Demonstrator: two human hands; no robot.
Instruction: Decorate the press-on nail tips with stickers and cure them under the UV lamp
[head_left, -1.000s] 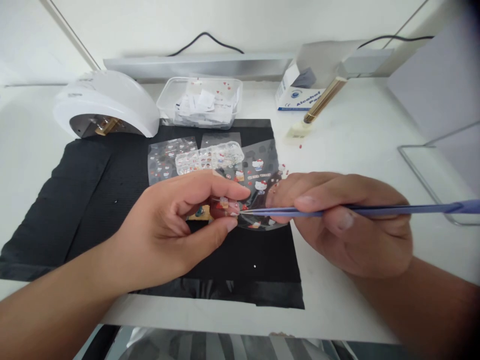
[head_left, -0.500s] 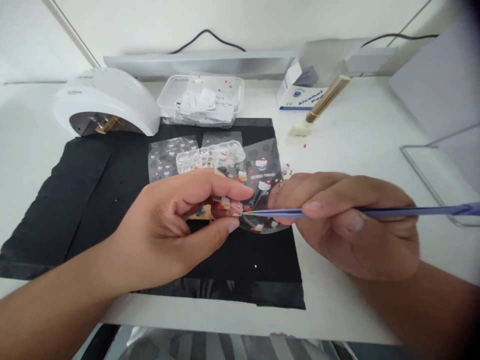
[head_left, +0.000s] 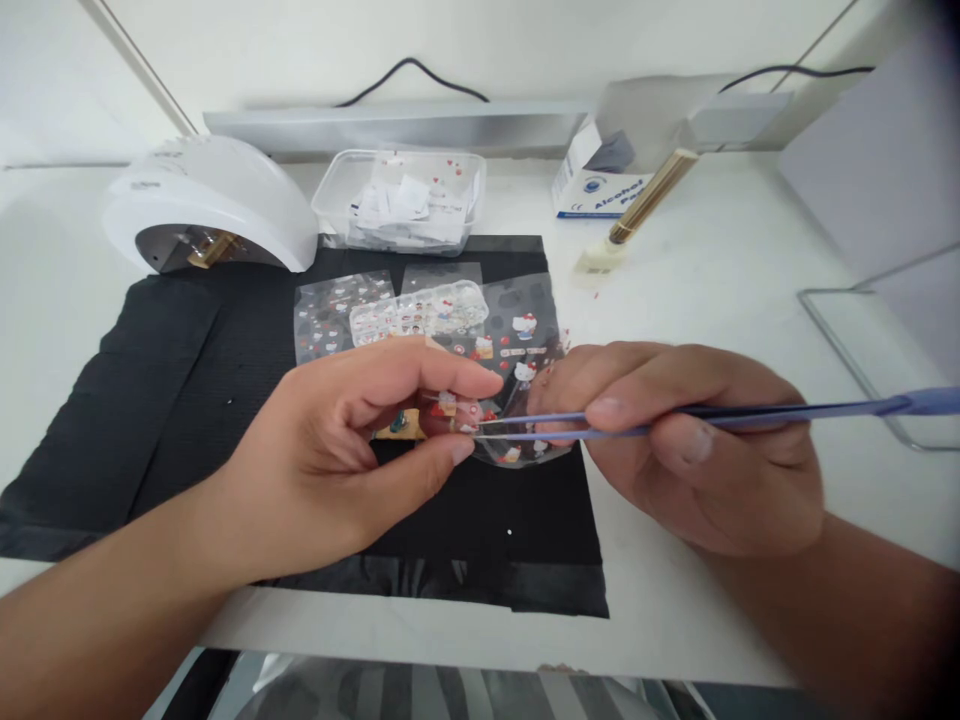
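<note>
My left hand (head_left: pixel 352 450) is closed with thumb and index finger around a small glossy piece (head_left: pixel 450 408) with red and white cartoon motifs, which looks like a nail tip; the fingers partly hide it. Just under the same hand shows a wooden block (head_left: pixel 403 425) with a dark spot on it. Purple tweezers (head_left: pixel 720 415) lie in the grip of my right hand (head_left: pixel 697 450). Their two metal tips are slightly apart and point left, right at the decorated piece. Behind the hands, a clear sticker sheet (head_left: pixel 525 325) with cartoon cats overlaps a compartmented clear case (head_left: pixel 420 308).
A black mat (head_left: pixel 172 350) covers part of the white table. Along the back stand a white nail lamp (head_left: pixel 217 195), a clear plastic tub (head_left: pixel 330 215) of small packets and an alcohol pad box (head_left: pixel 592 190). A bundle of thin sticks (head_left: pixel 656 195) leans nearby; a metal wire stand (head_left: pixel 840 350) is at right.
The tweezers' prongs have spread apart from nearly closed, and my right hand has shifted slightly left. My left hand stays almost in place around the small piece.
</note>
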